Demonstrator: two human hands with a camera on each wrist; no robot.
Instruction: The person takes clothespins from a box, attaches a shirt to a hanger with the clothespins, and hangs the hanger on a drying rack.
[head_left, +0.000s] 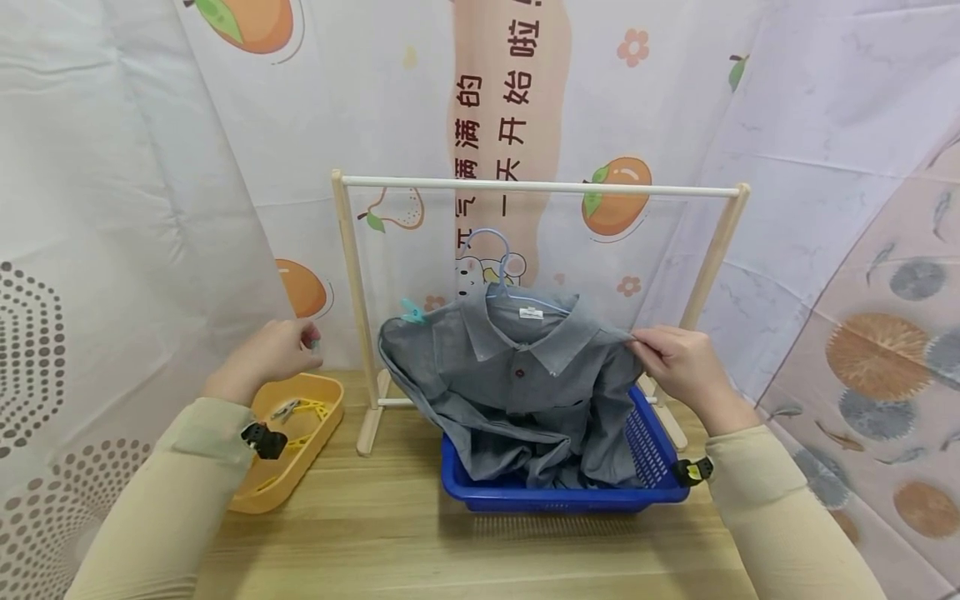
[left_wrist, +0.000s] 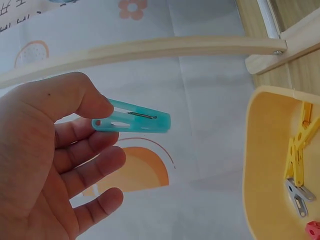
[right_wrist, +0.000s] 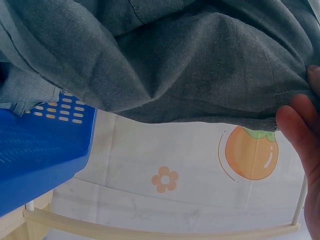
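A grey button-up shirt (head_left: 525, 375) hangs on a light-blue hanger (head_left: 501, 258), its lower part bunched in a blue basket (head_left: 555, 498). One teal clothespin (head_left: 412, 312) clips the shirt's shoulder on the left side. At the other shoulder my right hand (head_left: 678, 358) pinches the cloth between thumb and fingers; in the right wrist view its fingertips (right_wrist: 295, 112) grip the fabric edge. My left hand (head_left: 273, 354) is raised over the yellow bin, away from the shirt. Between its thumb and index finger it pinches a second teal clothespin (left_wrist: 135, 117), other fingers loosely bent.
A wooden rack with a white top rail (head_left: 540, 187) stands behind the shirt. The yellow bin (head_left: 330, 417) at left holds several yellow clothespins (left_wrist: 296, 160), a grey one (left_wrist: 300, 196) and something red. Patterned curtains surround the wooden table (head_left: 375, 533).
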